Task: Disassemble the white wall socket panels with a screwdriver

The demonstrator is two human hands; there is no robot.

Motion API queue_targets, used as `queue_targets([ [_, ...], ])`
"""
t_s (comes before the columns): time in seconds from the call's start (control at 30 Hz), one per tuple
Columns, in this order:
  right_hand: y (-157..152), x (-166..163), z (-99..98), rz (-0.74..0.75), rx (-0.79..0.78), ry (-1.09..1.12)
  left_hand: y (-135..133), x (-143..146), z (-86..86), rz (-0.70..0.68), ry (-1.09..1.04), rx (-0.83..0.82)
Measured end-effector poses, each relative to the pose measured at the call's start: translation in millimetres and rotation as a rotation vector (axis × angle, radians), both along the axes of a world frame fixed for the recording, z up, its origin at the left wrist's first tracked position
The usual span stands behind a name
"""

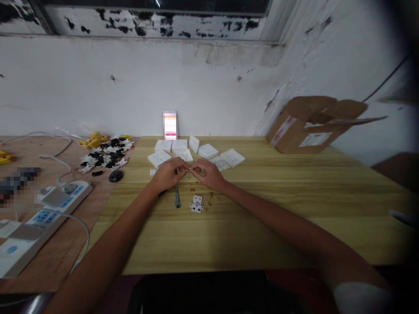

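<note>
My left hand [170,175] and my right hand [208,173] meet fingertip to fingertip over the wooden table. Both are closed in a pinch around something tiny at their meeting point, too small to name. Below them lie a screwdriver with a teal handle [177,199] and a white plastic socket insert [197,204] with dark slots. Small brass-coloured metal pieces [211,199] are scattered to the right of the insert, with a few more just under my fingers. Behind my hands several white socket faceplates [208,151] lie loosely grouped, one propped at a tilt.
A lit phone [170,125] leans on the wall. An open cardboard box [304,126] stands at the back right. To the left are a power strip [57,213] with cables, a black computer mouse [115,175], and a pile of black and white parts [106,155] beside yellow pieces [94,139].
</note>
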State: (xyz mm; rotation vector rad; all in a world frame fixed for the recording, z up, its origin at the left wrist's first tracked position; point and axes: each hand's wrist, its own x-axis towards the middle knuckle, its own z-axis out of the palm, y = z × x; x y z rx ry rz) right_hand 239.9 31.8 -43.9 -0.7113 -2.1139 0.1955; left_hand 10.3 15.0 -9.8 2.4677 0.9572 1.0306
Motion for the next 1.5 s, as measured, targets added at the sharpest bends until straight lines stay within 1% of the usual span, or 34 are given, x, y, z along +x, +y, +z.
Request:
queue_targets([
  [0.47,-2.0,0.2,1.1,-0.020,0.018,-0.018,-3.6,-0.7,4.8,-0.019,0.075,0.077],
  [0.8,-2.9,0.9,2.9,-0.028,0.001,0.009,-2.8,-0.1,3.4,0.013,0.026,0.062],
  [1.07,-0.8,1.4,0.2,-0.035,0.016,0.013,-1.9,-0.7,2.1,0.011,0.047,0.056],
  [1.37,-2.0,1.0,3.1,-0.033,0.019,0.018,-1.0,-1.4,1.6,0.027,0.045,0.052],
  [1.5,-3.9,0.5,4.9,-0.031,-0.006,0.047,-0.9,-1.5,2.0,0.032,0.030,0.054],
])
